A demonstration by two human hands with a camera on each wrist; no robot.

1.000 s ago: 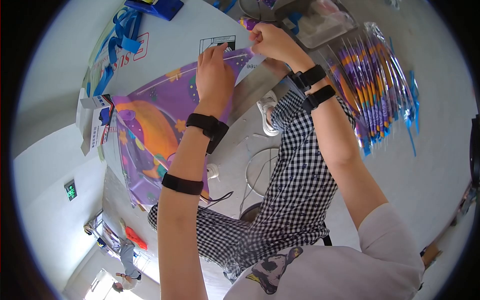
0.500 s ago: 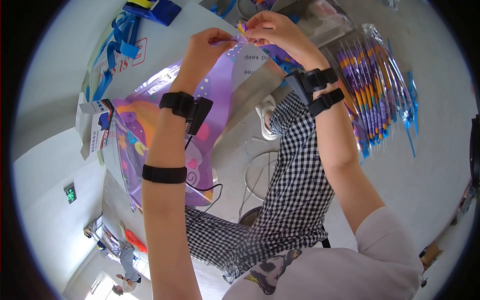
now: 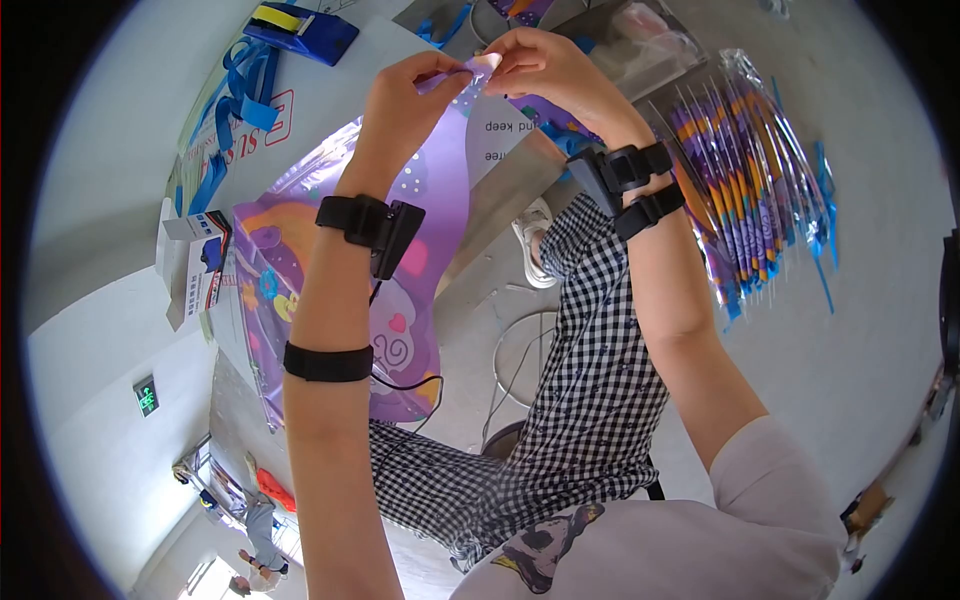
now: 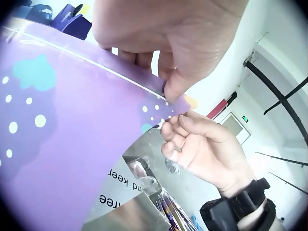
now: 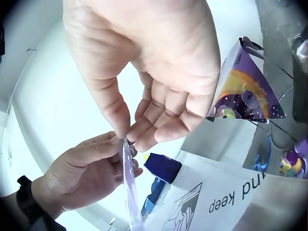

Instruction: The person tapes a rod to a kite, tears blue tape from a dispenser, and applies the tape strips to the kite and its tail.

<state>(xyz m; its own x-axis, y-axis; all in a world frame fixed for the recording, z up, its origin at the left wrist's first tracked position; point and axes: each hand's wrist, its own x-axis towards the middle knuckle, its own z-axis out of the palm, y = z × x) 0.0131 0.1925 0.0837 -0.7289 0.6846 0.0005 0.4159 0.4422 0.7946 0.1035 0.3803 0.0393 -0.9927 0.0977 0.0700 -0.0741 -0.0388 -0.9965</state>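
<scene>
The left hand (image 3: 405, 105) pinches the purple sheet (image 3: 440, 190) close to its far right corner, with the thumb on one face and the fingers bent on the other. The right hand (image 3: 550, 75) comes from the right, and its grip is a pinch also: the thumb and a finger take the tip of this same corner, just beside the left fingertips. In the right wrist view the sheet is seen nearly from its edge, hanging down from the fingers.

The sheet is in the middle and left of the scene. Its corner is lifted, and the rest slopes down to the near left, partly over the white carton (image 3: 330, 90). It is shiny, with white dots, a pink heart and an orange shape.

On the far left stands the blue tape dispenser (image 3: 310, 38) with yellow on its top. Just near of it there are blue ribbons (image 3: 240, 85), and nearer again, at the left edge of the sheet, one small box (image 3: 195, 265). A clear tub (image 3: 640, 60) is at the far right, beyond the right hand. To the right, many thin colourful packs (image 3: 735, 190) lie side by side. The right wrist view shows also a purple triangle piece (image 5: 248, 91) with an orange band.
</scene>
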